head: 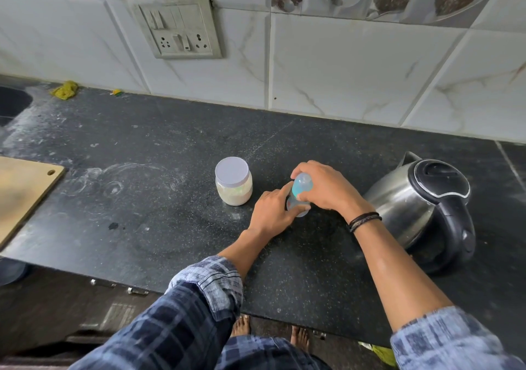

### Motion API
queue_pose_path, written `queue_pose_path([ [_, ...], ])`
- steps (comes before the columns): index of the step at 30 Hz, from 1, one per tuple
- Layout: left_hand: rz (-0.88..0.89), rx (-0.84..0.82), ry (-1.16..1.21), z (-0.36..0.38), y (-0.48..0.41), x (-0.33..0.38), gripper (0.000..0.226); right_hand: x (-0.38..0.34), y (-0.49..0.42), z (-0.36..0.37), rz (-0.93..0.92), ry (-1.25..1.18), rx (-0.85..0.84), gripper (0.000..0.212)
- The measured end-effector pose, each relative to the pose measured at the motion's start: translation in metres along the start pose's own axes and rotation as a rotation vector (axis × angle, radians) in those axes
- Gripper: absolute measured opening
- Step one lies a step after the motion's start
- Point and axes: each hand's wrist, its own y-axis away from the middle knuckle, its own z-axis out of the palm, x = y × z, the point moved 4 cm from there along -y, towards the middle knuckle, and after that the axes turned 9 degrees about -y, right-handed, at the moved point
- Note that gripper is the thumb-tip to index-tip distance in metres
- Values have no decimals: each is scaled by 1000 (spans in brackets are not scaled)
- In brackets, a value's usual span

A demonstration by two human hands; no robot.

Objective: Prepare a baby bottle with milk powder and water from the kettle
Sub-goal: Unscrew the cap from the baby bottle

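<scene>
A small clear baby bottle point(299, 191) with a blue collar and a clear cap stands on the black stone counter point(159, 170). My left hand point(271, 213) grips its lower body. My right hand point(324, 186) is wrapped over its cap and collar from the right. Just left of the bottle stands a jar of pale milk powder point(234, 181) with a white lid on. A steel kettle point(421, 207) with a black lid and handle stands to the right, lid down and spout pointing to the wall.
A wooden cutting board point(22, 190) lies at the left edge of the counter. A dark sink point(11, 103) sits at the far left, with a yellow cloth point(65, 90) beside it. A socket panel point(178, 26) is on the tiled wall.
</scene>
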Motion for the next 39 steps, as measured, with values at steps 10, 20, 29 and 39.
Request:
queue_pose_path([
  [10, 8, -20, -1, 1, 0, -1, 68, 0, 0, 0, 10, 6, -25, 50],
  [20, -5, 3, -5, 1, 0, 0, 73, 1, -3, 5, 7, 22, -25, 44],
  [29, -8, -6, 4, 2, 0, 0, 77, 5, -6, 8, 26, 18, 16, 50],
  [39, -20, -28, -26, 2, 0, -1, 82, 4, -6, 10, 1, 3, 0, 50],
])
